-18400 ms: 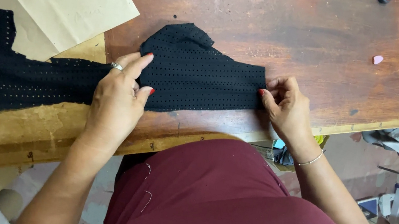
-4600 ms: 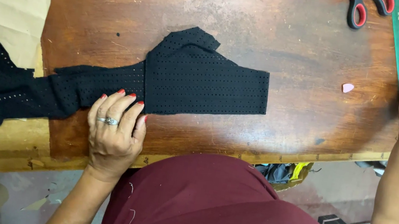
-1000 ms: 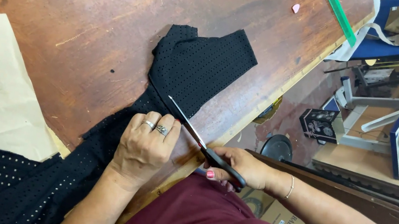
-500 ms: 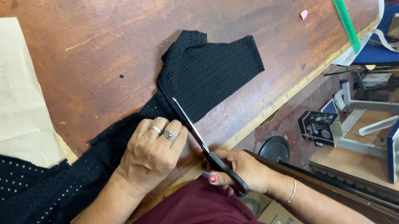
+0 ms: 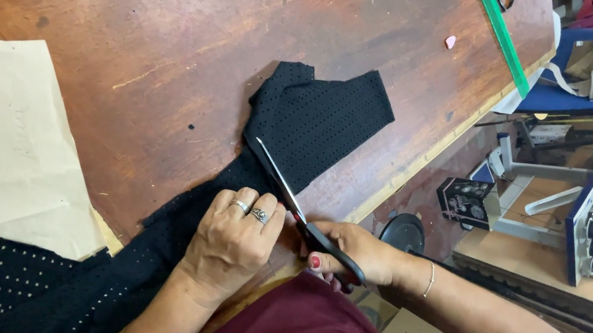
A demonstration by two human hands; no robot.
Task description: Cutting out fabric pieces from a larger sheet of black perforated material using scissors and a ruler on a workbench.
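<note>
Left hand: flat, fingers together, pressing the black perforated fabric onto the brown wooden bench.
Right hand: grip closed around the black-handled scissors, blades on the fabric.
Change: blades now farther into the fabric than half a second ago.

Left hand lies flat, palm down, ringed fingers spread forward; right hand is curled tight just beside it, wrist bent, forearm reaching in from the right.
</note>
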